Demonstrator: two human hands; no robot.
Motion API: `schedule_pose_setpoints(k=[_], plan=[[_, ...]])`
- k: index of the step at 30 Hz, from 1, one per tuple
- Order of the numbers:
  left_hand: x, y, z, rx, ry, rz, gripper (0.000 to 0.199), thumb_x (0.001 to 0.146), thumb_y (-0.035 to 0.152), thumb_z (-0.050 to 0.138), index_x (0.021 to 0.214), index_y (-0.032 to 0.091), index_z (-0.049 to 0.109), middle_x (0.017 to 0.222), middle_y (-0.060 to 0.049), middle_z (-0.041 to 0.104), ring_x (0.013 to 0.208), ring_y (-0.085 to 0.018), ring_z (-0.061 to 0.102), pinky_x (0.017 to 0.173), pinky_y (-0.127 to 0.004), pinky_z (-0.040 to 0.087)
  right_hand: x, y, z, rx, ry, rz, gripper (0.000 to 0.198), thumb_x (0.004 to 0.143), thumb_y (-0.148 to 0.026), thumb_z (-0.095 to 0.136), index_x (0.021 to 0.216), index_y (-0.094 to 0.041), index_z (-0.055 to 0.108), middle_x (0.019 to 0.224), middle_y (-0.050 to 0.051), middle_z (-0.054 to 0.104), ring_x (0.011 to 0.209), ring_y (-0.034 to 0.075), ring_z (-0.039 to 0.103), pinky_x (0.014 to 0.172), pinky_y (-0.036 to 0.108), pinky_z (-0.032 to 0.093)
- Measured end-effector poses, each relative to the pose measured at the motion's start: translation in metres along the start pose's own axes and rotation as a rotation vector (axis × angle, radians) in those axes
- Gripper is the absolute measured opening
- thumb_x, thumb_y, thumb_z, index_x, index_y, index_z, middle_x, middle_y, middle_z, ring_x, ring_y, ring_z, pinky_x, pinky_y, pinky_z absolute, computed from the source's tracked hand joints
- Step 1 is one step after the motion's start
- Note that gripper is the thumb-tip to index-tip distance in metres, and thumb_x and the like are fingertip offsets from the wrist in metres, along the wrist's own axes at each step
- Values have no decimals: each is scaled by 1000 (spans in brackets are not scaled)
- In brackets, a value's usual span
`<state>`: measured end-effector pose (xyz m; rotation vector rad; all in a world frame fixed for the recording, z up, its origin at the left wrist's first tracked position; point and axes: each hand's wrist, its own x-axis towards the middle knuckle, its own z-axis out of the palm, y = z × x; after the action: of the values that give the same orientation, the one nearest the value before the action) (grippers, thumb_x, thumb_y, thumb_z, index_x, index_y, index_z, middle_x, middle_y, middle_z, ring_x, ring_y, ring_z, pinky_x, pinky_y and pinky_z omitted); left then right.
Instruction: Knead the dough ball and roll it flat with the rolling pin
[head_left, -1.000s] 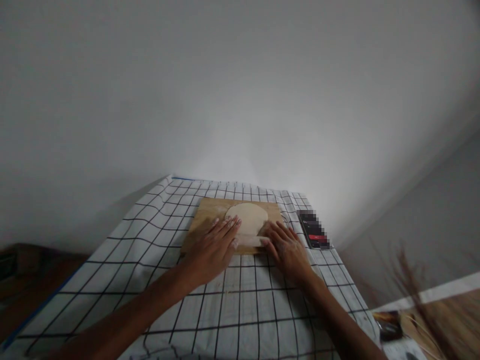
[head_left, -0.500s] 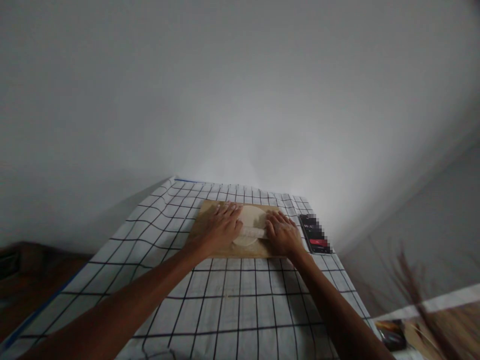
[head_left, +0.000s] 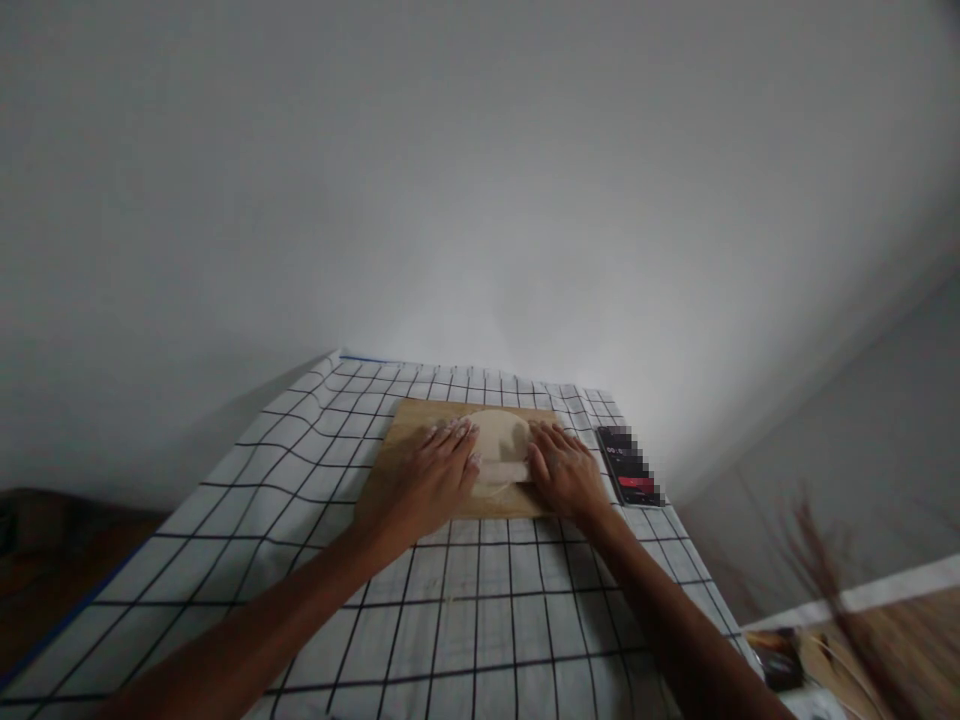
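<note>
A pale rolling pin (head_left: 502, 472) lies crosswise over a round, flat sheet of dough (head_left: 499, 432) on a wooden board (head_left: 401, 440). Flat over the pin's left end rests my left hand (head_left: 439, 470), its fingers stretched forward with whitish flour on their tips. My right hand (head_left: 562, 465) presses on the other end, fingers extended past the pin. Both ends of the pin are hidden under my palms, and neither hand is wrapped round it. Part of the dough's near edge shows below the pin.
Right of the board lies a phone (head_left: 626, 465) with a lit screen. A black-and-white checked cloth (head_left: 480, 620) covers the table, which meets a plain wall (head_left: 480, 200). Blurred brown strands (head_left: 814, 540) and a dark packet (head_left: 780, 658) are at lower right.
The pin has rolled slightly towards me, showing more dough beyond it. My left hand has shifted a little left and nearer. My right hand's fingers look straighter.
</note>
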<state>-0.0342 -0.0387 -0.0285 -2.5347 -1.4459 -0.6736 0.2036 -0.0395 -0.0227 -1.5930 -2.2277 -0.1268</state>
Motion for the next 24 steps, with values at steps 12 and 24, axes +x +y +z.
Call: schedule_pose_setpoints(k=[12,24], plan=[[38,-32,12,54,29,-65,40,98,28,37,130,17,58,134,-12,64,131,-25,51,114,-44,33,117,26,24,-17,-207,-147,39,105,-41,35,126,-24,63,135,5,64,135,20,48,110,37,38],[46,-46,19,84,-38,-110,47,98,28,33,135,11,56,142,-14,58,135,-28,49,114,-48,34,118,28,35,-20,-169,31,40,103,-42,36,126,-22,62,132,12,63,124,25,56,101,39,45]])
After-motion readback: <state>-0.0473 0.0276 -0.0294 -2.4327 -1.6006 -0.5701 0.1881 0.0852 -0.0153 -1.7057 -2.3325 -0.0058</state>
